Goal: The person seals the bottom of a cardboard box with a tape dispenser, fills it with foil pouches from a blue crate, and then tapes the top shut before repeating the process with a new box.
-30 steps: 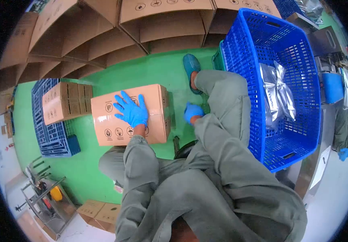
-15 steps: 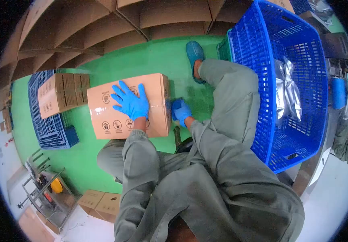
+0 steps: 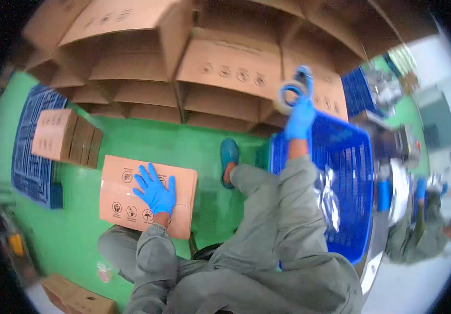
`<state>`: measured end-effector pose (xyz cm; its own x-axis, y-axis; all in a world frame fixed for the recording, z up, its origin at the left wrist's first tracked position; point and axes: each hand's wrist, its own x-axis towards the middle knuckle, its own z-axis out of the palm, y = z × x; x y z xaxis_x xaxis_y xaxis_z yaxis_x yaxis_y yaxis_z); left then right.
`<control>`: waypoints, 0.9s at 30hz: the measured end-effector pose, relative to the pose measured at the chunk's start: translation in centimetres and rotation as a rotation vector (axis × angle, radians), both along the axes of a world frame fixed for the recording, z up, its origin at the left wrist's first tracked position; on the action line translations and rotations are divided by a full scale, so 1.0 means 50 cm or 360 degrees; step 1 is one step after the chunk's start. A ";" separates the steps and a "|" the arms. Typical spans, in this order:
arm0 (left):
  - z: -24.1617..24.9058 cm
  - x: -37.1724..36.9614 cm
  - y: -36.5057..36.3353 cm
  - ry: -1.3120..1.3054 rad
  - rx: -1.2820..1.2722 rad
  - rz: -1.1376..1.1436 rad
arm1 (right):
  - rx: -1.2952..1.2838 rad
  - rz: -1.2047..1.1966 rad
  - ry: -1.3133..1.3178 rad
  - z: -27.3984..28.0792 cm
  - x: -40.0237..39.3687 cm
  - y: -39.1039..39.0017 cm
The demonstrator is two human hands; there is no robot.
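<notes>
My left hand (image 3: 156, 195), in a blue glove, lies with fingers spread on the top of a closed cardboard box (image 3: 116, 184), which sits across my left leg. Strips of clear tape run over the box. My right hand (image 3: 301, 116), also gloved in blue, is stretched forward over the near corner of a blue basket, closed on a tape dispenser (image 3: 283, 98) with a roll in it. The dispenser is blurred by motion. Silvery packs (image 3: 329, 201) lie inside the blue basket (image 3: 358, 209).
Rows of open cardboard boxes (image 3: 225, 68) span the front. On the left, smaller cartons (image 3: 60, 137) rest on a dark blue crate (image 3: 29, 149). A metal bench edge (image 3: 376, 246) runs along the right. Beyond it a co-worker (image 3: 424, 235) is visible. More cartons (image 3: 76, 295) stand at lower left.
My right hand has moved from beside the box up and forward over the basket, holding the tape dispenser. The view has shifted; my left hand stays on the box.
</notes>
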<state>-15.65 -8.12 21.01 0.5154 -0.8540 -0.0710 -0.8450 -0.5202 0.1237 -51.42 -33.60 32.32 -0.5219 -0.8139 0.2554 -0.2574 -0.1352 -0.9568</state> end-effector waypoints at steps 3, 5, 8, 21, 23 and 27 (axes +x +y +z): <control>0.017 0.008 0.006 0.0131 0.0014 -0.0033 | -0.0405 0.0507 0.1427 0.089 -0.083 -0.136; 0.025 0.020 0.010 0.0211 -0.0010 -0.0055 | -0.0147 0.0627 0.1815 0.056 -0.137 -0.208; 0.041 0.128 0.011 0.0656 0.0085 -0.0323 | 0.0030 0.0971 0.0678 -0.093 -0.285 -0.343; 0.033 0.448 0.050 0.0911 -0.0029 0.0660 | 0.1997 0.1526 -0.1585 -0.633 0.390 0.515; 0.033 0.460 0.048 0.0880 -0.0023 0.0667 | 0.2108 0.1346 -0.1515 -0.604 0.430 0.558; 0.084 0.462 0.030 0.0905 -0.0061 0.0682 | 0.2076 0.1288 -0.1523 -0.536 0.481 0.541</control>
<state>7.45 -6.65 25.20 0.6984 -0.5917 -0.4027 -0.3662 -0.7788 0.5092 -27.35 -6.55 5.54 0.4957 -0.3239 -0.8058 0.1283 0.9450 -0.3009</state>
